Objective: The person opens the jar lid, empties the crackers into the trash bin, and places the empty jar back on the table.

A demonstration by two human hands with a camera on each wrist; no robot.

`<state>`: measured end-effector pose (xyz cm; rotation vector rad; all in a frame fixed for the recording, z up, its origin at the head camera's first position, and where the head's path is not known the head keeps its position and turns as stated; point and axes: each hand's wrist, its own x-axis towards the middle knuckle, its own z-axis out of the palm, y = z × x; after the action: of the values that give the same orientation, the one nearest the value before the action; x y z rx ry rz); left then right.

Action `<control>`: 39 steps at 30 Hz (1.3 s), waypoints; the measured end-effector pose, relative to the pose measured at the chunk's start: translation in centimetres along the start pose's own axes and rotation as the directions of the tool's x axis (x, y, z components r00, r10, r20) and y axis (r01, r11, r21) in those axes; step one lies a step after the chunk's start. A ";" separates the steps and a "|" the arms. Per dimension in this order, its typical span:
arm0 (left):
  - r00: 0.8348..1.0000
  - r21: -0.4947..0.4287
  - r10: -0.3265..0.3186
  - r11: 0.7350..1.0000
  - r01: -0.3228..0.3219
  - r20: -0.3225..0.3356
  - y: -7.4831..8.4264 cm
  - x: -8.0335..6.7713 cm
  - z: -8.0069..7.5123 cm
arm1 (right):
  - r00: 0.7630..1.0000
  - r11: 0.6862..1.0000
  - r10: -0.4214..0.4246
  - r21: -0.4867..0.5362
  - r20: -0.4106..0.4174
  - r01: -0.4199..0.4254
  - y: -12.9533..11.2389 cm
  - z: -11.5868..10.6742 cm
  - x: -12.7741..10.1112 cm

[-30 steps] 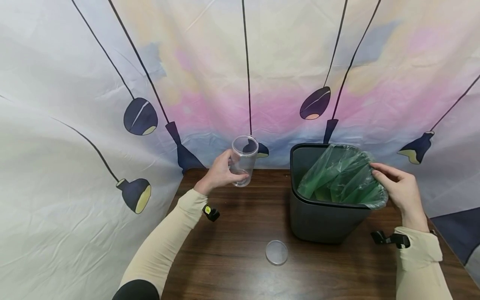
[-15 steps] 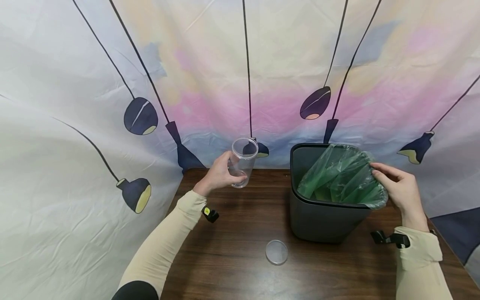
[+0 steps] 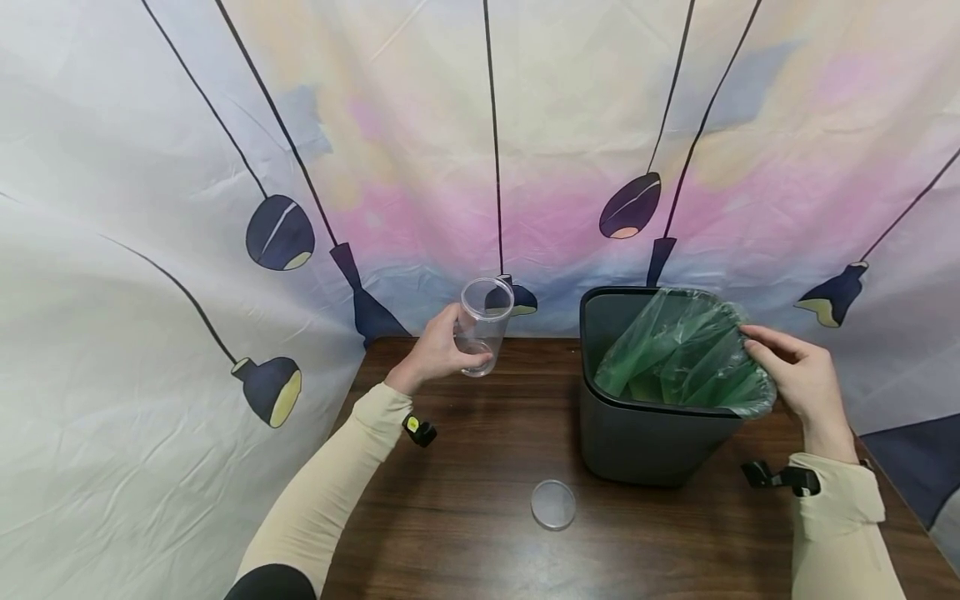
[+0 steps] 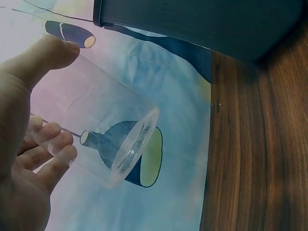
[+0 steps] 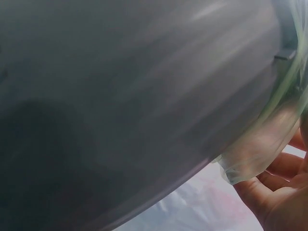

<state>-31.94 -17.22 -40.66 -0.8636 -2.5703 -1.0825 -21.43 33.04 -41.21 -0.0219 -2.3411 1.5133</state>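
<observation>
My left hand [image 3: 437,350] grips a clear plastic cup [image 3: 486,333] by its side, thumb on one flank and fingers round the other. The cup's open rim faces up, and its base shows close in the left wrist view, with the wall hanging behind it. To the right stands a dark grey trash bin [image 3: 637,446] with a translucent green trash bag [image 3: 675,358] draped in it and over its right rim. At that rim my right hand [image 3: 806,375] pinches the bag's edge; the right wrist view shows the film [image 5: 255,149] between thumb and fingers.
A clear round lid [image 3: 553,505] lies on the brown wooden table [image 3: 465,517], in front of the bin. Behind the table hangs a painted cloth [image 3: 450,167] with lamp pictures. Both wrists carry small black cameras.
My left hand and the cup have shifted slightly left and down. The right hand, the bag and the bin stay where they were.
</observation>
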 end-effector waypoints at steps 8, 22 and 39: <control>1.000 0.008 -0.014 1.000 0.014 -0.003 -0.2 -0.3 0.2 | 1.000 0.999 -0.006 -0.032 -0.004 0.006 -0.1 -0.1 0.1; 1.000 -0.013 -0.026 1.000 0.026 0.013 -0.7 -0.9 0.8 | 1.000 1.000 -0.015 -0.025 0.003 0.015 -0.1 -0.1 0.0; 0.999 -0.011 -0.043 0.999 0.043 -0.006 -0.8 -1.3 1.0 | 1.000 1.000 -0.006 -0.002 0.006 0.006 -0.3 -0.1 0.0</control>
<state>-31.35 -17.55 -42.38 -0.8096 -2.5916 -1.1098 -21.32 33.00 -40.96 -0.0106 -2.3449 1.5096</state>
